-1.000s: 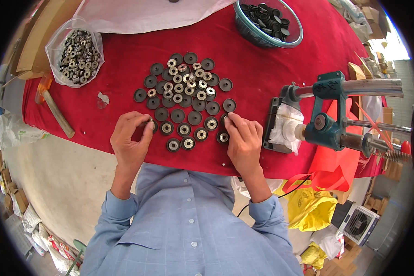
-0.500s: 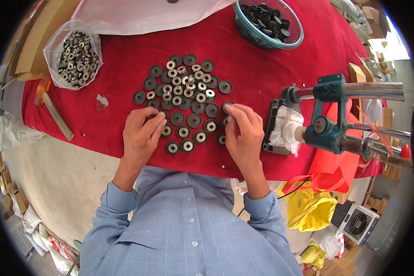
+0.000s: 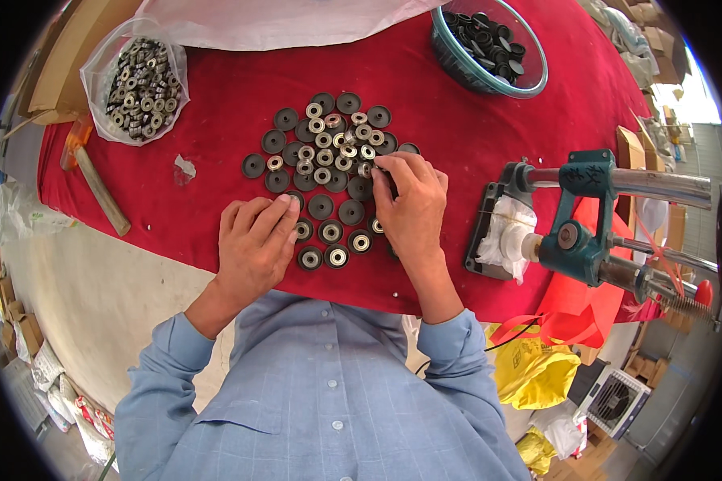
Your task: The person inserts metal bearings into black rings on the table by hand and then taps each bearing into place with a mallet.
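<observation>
Many black round caps [image 3: 350, 212] lie in rows on a red cloth [image 3: 217, 96]. Loose metal ball bearings [image 3: 323, 139] are heaped over the farther caps, while several nearer caps have a bearing seated in the middle [image 3: 337, 256]. My left hand [image 3: 257, 244] is at the left side of the rows, fingers bent and together, tips against a cap edge; whatever is under them is hidden. At the right edge of the heap, my right hand [image 3: 413, 200] pinches thumb and forefinger at a bearing [image 3: 366, 170], its palm covering some caps.
Far left, a clear bag [image 3: 180, 76] holds more bearings, near a wooden-handled hammer [image 3: 100, 191]. A clear bowl [image 3: 537, 84] of black caps stands far right. A green hand press [image 3: 573, 232] with a white-wrapped base is on the right. White sheeting [image 3: 289, 28] covers the far edge.
My right hand has moved left and slightly farther, from the caps at the right edge to the bearing heap. My left hand has shifted slightly, its fingers now more together over the near-left caps.
</observation>
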